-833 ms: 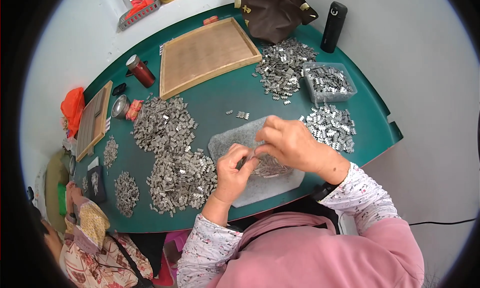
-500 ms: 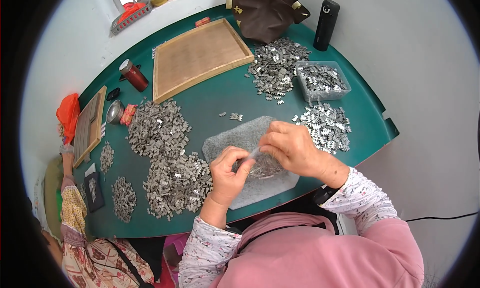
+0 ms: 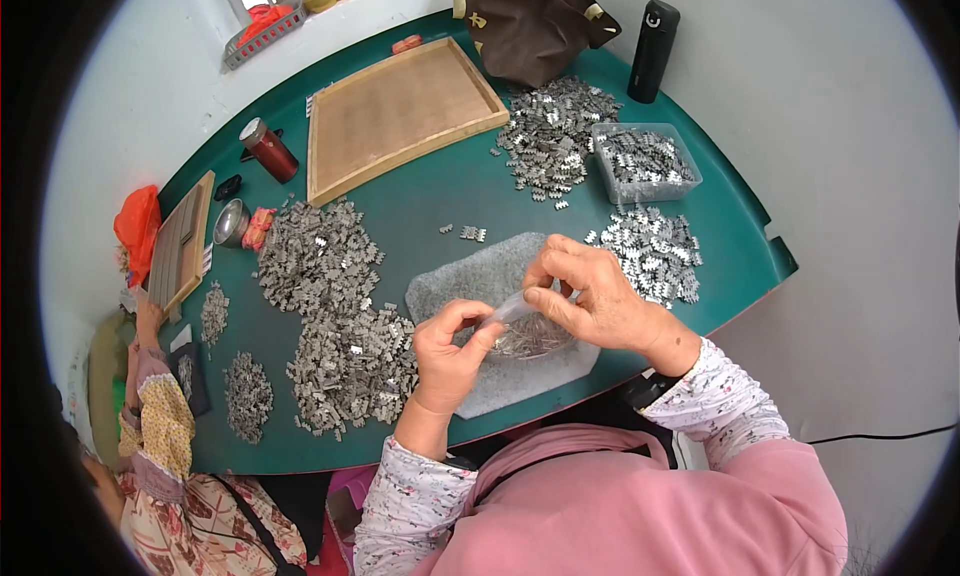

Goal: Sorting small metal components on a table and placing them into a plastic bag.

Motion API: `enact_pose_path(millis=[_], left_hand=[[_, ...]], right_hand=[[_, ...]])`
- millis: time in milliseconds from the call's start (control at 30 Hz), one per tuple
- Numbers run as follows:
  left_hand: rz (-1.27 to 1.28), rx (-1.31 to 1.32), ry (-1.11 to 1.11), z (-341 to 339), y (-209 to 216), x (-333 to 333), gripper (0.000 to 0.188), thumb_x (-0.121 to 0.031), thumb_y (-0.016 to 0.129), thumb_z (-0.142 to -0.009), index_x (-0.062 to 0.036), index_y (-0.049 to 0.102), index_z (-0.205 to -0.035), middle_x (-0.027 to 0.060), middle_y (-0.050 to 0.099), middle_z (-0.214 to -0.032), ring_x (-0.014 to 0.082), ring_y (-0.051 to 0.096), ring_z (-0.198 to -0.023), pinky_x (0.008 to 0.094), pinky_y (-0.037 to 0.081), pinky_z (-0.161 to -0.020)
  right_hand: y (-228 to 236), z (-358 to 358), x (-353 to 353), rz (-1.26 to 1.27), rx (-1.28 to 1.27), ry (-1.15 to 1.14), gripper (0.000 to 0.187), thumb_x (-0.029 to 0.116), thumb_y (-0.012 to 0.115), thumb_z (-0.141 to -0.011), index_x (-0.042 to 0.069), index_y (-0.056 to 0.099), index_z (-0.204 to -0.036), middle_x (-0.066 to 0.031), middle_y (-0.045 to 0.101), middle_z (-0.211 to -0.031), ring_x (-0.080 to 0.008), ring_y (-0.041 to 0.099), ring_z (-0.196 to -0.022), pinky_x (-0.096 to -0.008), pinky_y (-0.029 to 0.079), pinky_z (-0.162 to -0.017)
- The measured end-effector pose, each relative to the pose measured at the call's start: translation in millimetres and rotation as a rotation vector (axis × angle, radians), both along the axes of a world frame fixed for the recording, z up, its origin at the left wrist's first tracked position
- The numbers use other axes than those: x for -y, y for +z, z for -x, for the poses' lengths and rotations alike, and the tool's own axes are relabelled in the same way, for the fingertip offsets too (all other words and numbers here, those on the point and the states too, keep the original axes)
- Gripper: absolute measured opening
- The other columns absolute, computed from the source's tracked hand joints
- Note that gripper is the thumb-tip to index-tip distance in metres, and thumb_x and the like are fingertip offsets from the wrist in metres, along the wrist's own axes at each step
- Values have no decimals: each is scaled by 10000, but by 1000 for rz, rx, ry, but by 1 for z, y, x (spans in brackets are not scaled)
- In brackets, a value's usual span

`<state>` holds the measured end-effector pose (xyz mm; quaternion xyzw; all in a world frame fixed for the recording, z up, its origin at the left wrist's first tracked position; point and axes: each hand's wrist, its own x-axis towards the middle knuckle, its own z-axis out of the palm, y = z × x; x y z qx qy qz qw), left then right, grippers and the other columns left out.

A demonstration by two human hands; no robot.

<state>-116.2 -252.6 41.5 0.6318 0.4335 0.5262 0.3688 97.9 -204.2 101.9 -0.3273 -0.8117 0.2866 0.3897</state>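
Note:
Between my two hands stretches a translucent plastic strip, perhaps a sleeve or bag edge [image 3: 513, 306]. My left hand [image 3: 448, 351] pinches its left end between thumb and fingers. At the right end my right hand [image 3: 590, 294] pinches it with thumb and forefinger. Just below lies a heap of thin, shiny metal pins [image 3: 540, 338], partly covered by the hands; I cannot make out whether a dish holds them. Under everything sits a grey felt mat [image 3: 455, 279] at the table's near edge.
Piles of small toothed metal pieces [image 3: 318, 256] lie left of the mat and at right [image 3: 655, 256]. A clear plastic box [image 3: 650, 188] holds more. A wooden tray [image 3: 400, 116], a red flask [image 3: 268, 151] and a black bottle [image 3: 654, 51] stand behind. A co-worker's hand [image 3: 148, 314] is at far left.
My hands have drawn slightly apart, showing more of the plastic strip. At far left, the co-worker's arm has shifted inward along the small wooden tray.

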Motion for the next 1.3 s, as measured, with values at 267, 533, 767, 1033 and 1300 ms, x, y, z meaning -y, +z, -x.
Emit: enact_pose_path(millis=[267,533,767,1033,1300], left_hand=[[11,114,-79,4,16,1,100,-39,718,-842,8,664,-912,63,685,-850,115,650,-747,257,527,-703],[78,67,-101,7,25,4,61,-5,707,-837,20,673,-880,86,700,-925,130,631,-817,254,502,-731],[-182,-294,-113,3,48,1,103,40,715,-750,-7,628,-778,70,650,-795,180,632,-755,276,498,-707],[309,233,-284,13,41,-6,74,42,726,-756,14,657,-758,57,650,-820,137,596,-783,276,476,-737],[173,279,-175,5,26,0,91,36,725,-764,12,639,-788,85,654,-871,162,612,-825,292,485,-773]], right_hand=[[-6,9,-3,0,-5,129,120,153,685,-827,38,694,-860,-109,619,-778,-296,620,-673,-398,482,-593],[-6,12,0,135,-65,79,117,132,670,-789,16,679,-783,-131,634,-750,-319,623,-696,-406,479,-612],[0,11,4,135,-13,125,86,80,680,-784,2,680,-820,-147,651,-789,-330,637,-730,-424,491,-637],[3,2,7,9,68,99,74,55,693,-778,8,692,-836,-142,652,-789,-344,640,-720,-437,492,-640],[-20,-6,12,288,-224,18,80,56,737,-838,8,712,-898,-28,599,-714,-115,564,-651,-280,451,-587]])
